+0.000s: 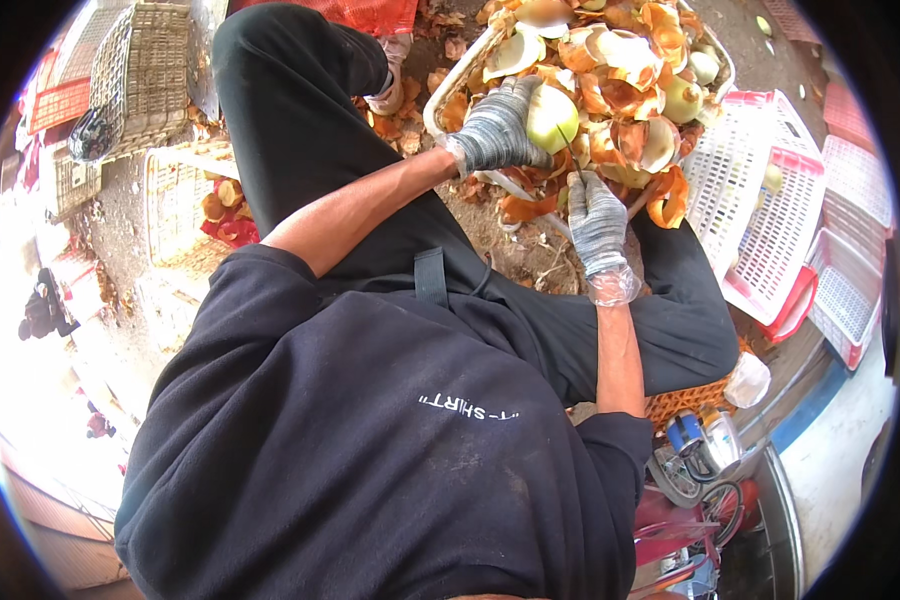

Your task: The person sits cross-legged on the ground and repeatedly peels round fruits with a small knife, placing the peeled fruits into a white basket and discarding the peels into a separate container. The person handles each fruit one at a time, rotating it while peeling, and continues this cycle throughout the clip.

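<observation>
My left hand [499,127], in a grey knitted glove, holds a peeled pale-green onion [553,118] over the near side of a heaped basket. My right hand [597,221], gloved alike with clear plastic at the wrist, grips a knife [570,154] with a thin dark blade. The blade touches or lies against the lower right of the onion; which of these I cannot tell. Its handle is hidden in my fingers. Orange-brown onion skins [615,86] and several whole onions [682,100] fill the pale plastic basket [450,82] just beyond both hands.
White and red plastic crates [776,217] stand close on the right. At the left are a crate [187,217] holding onions and red netting, and stacked wicker-like crates [139,67]. Skins litter the ground around my shoe [394,82]. An orange basket [690,397] lies by my bent leg.
</observation>
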`<control>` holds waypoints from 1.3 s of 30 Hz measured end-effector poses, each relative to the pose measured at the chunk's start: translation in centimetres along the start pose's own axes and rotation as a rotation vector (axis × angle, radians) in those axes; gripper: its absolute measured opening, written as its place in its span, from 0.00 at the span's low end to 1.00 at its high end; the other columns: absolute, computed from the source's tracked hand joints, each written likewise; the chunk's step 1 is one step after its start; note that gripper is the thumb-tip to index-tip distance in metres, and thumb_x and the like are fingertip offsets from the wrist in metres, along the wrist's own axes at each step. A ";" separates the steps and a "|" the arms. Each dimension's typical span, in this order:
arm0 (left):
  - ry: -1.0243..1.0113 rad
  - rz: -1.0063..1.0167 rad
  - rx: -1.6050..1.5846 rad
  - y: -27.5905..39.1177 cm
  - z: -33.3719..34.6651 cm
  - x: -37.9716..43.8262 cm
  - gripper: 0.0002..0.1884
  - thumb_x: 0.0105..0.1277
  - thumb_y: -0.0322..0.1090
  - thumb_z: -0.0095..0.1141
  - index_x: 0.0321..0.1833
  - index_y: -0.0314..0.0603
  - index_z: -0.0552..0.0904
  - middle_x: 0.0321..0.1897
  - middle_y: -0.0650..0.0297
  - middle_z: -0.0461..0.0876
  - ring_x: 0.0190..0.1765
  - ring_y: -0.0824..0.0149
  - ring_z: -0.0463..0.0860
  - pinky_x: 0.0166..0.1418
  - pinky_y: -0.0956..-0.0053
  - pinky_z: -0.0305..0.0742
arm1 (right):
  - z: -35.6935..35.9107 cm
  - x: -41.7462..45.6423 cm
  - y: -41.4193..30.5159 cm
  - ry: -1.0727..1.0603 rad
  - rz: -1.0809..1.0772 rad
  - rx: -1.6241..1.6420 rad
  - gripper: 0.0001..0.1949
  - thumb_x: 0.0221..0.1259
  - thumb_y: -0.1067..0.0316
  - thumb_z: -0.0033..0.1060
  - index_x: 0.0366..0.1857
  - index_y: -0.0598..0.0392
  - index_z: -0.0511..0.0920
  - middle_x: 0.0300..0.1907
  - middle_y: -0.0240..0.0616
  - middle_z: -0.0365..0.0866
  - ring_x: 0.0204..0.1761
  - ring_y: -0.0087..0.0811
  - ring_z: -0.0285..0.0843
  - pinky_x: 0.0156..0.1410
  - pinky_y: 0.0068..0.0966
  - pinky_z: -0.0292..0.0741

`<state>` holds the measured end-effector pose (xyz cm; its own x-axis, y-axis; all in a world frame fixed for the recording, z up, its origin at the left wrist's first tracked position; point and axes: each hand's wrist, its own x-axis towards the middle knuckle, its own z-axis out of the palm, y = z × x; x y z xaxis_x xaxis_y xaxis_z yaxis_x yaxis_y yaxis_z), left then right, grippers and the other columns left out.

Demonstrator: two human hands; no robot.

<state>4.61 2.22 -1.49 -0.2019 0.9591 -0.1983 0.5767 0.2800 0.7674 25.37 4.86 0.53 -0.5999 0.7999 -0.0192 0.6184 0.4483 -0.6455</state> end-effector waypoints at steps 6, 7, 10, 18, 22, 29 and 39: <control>-0.050 0.033 0.083 -0.6 0.2 0.8 0.57 0.29 0.53 0.75 0.66 0.34 0.63 0.53 0.46 0.72 0.58 0.49 0.74 0.63 0.62 0.69 | 0.5 0.5 1.4 -0.048 -0.035 -0.019 0.10 0.64 0.62 0.54 0.34 0.58 0.79 0.28 0.49 0.81 0.32 0.49 0.80 0.37 0.38 0.76; -0.062 0.031 0.067 -0.6 0.2 0.8 0.57 0.29 0.53 0.75 0.66 0.33 0.63 0.54 0.46 0.72 0.58 0.49 0.74 0.63 0.63 0.69 | 0.5 0.5 1.3 -0.026 -0.047 -0.006 0.10 0.64 0.62 0.54 0.34 0.58 0.79 0.28 0.49 0.80 0.31 0.49 0.80 0.36 0.38 0.76; -0.096 0.010 0.032 -0.4 0.3 1.2 0.57 0.30 0.52 0.75 0.66 0.34 0.62 0.55 0.46 0.72 0.59 0.50 0.73 0.64 0.64 0.69 | 0.6 0.2 1.2 0.005 -0.010 -0.020 0.10 0.64 0.62 0.54 0.33 0.58 0.79 0.28 0.49 0.81 0.32 0.50 0.79 0.36 0.38 0.76; -0.172 0.017 0.023 -1.3 0.7 1.9 0.57 0.31 0.50 0.77 0.66 0.35 0.62 0.57 0.48 0.70 0.61 0.53 0.72 0.65 0.66 0.69 | 1.6 0.9 1.5 -0.171 0.067 -0.178 0.17 0.68 0.55 0.45 0.39 0.58 0.78 0.30 0.52 0.81 0.35 0.51 0.80 0.43 0.41 0.75; -0.092 0.119 0.093 -1.8 1.3 1.8 0.56 0.31 0.48 0.79 0.65 0.34 0.63 0.56 0.50 0.71 0.60 0.57 0.73 0.64 0.67 0.70 | 2.5 1.8 1.8 -0.181 0.104 -0.122 0.18 0.69 0.53 0.43 0.40 0.59 0.77 0.31 0.54 0.81 0.38 0.53 0.79 0.45 0.43 0.74; 0.036 -0.212 -0.465 -2.9 2.8 1.4 0.51 0.36 0.46 0.80 0.59 0.25 0.64 0.51 0.51 0.76 0.54 0.64 0.77 0.58 0.71 0.75 | 4.2 2.1 0.8 -0.220 0.265 -0.036 0.15 0.66 0.60 0.49 0.43 0.64 0.78 0.36 0.62 0.77 0.44 0.57 0.75 0.45 0.41 0.73; 0.043 -0.191 -0.379 -4.3 3.8 2.1 0.49 0.38 0.50 0.79 0.57 0.26 0.66 0.48 0.52 0.78 0.52 0.65 0.78 0.57 0.71 0.76 | 2.6 2.9 2.4 -0.482 0.806 0.873 0.14 0.68 0.57 0.51 0.48 0.54 0.75 0.19 0.27 0.70 0.14 0.20 0.63 0.16 0.21 0.62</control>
<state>4.70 3.24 -7.49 -0.3145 0.8867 -0.3390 0.1960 0.4100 0.8908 23.74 7.21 -3.06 -0.4485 0.4147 -0.7918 0.4642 -0.6490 -0.6028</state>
